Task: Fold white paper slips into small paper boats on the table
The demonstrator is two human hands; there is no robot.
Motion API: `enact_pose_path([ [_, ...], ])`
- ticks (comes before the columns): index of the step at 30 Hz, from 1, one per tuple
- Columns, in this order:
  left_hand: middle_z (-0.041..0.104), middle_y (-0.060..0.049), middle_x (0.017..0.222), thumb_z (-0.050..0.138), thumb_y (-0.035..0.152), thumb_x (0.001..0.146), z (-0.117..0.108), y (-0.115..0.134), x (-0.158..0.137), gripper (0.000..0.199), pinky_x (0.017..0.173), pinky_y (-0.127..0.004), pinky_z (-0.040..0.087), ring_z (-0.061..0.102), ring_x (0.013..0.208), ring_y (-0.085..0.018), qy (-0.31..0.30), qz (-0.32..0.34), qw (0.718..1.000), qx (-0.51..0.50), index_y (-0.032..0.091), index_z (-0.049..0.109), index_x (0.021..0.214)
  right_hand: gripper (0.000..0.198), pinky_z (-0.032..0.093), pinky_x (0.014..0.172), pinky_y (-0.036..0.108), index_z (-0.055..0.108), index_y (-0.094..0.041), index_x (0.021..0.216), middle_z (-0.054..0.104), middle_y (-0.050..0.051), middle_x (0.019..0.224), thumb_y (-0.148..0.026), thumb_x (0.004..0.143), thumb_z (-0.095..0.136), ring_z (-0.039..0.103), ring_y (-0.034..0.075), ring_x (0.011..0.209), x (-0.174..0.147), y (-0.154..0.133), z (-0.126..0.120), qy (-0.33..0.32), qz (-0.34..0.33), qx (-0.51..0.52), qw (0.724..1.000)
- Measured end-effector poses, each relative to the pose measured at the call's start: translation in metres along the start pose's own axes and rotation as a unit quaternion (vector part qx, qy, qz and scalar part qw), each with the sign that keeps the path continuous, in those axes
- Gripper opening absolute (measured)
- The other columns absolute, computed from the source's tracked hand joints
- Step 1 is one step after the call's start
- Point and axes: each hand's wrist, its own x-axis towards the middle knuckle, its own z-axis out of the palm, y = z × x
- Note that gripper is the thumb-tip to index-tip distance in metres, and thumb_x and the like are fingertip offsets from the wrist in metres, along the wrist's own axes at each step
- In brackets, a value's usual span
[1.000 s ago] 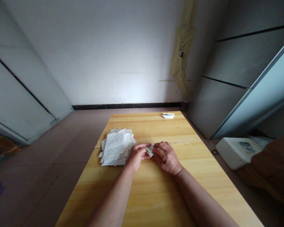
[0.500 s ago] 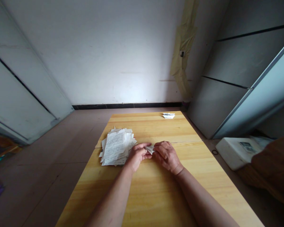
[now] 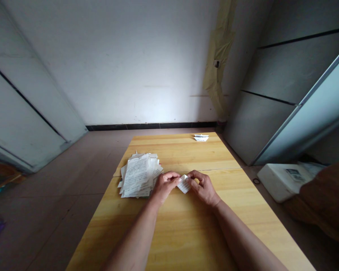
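Observation:
A small folded piece of printed paper point(image 3: 184, 185), diamond-shaped with one corner pointing toward me, is held between my two hands over the table. My left hand point(image 3: 166, 184) pinches its left side between thumb and fingers. On the other side, my right hand point(image 3: 202, 186) grips the paper's right edge the same way. Just left of my left hand lies a pile of printed paper sheets point(image 3: 137, 176), stacked unevenly. Toward the far right end of the table sits a folded paper boat point(image 3: 201, 138).
The wooden table point(image 3: 183, 233) has a seam across it and stands before a white wall point(image 3: 130, 67). A white box point(image 3: 279, 180) rests on the floor to the right, beside something brown. Grey panels rise on both sides.
The folded paper has turned from a narrow, edge-on shape to a flat diamond facing me. My fingers have shifted to its upper left and right sides.

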Motion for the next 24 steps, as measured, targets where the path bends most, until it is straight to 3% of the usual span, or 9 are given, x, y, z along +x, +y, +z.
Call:
enact_pose_path([
  [2,0.055,0.003,0.06,0.063,0.039,0.072,0.002,-0.003,0.0,0.027,0.053,-0.02,0.038,0.046,0.054,-0.009,0.003,-0.005,1.0,-0.017,0.014,0.065,0.083,0.02,0.044,0.062,0.023,0.061,-0.017,0.078,0.061,0.001,0.07,-0.034,0.084,0.051,0.056,0.014,0.066,0.0,0.002,0.001,0.0,0.014,0.033,0.999],
  [5,0.057,0.002,0.068,0.06,0.033,0.075,0.005,-0.006,-0.001,0.019,0.056,-0.02,0.04,0.049,0.058,-0.01,0.023,0.041,0.999,-0.003,0.016,0.06,0.085,0.022,0.044,0.059,0.022,0.059,-0.017,0.076,0.06,0.0,0.068,-0.036,0.084,0.052,0.054,0.013,0.064,0.001,0.004,0.002,0.011,0.028,0.056,0.998],
  [12,0.058,0.002,0.074,0.05,0.017,0.078,0.01,-0.002,-0.005,0.007,0.062,-0.02,0.041,0.053,0.065,-0.011,0.039,0.168,0.965,0.197,0.019,0.056,0.082,0.016,0.043,0.057,0.022,0.059,-0.018,0.074,0.058,-0.001,0.065,-0.032,0.08,0.053,0.052,0.012,0.061,0.002,0.004,0.002,0.028,0.045,0.061,0.997],
  [18,0.057,0.004,0.068,0.057,0.016,0.073,0.015,0.001,-0.006,0.007,0.058,-0.019,0.038,0.052,0.061,-0.01,0.071,0.175,0.933,0.307,0.021,0.053,0.076,0.014,0.044,0.058,0.023,0.059,-0.017,0.074,0.059,-0.001,0.066,-0.029,0.079,0.053,0.053,0.013,0.062,0.001,0.002,0.004,0.019,0.055,0.062,0.996],
  [24,0.059,0.003,0.068,0.05,0.016,0.082,0.016,0.0,-0.007,0.007,0.059,-0.02,0.038,0.053,0.06,-0.01,0.086,0.217,0.902,0.362,0.021,0.052,0.077,0.013,0.042,0.057,0.022,0.058,-0.017,0.073,0.057,-0.002,0.064,-0.028,0.077,0.052,0.051,0.012,0.06,0.002,0.002,0.004,0.023,0.053,0.051,0.997],
])
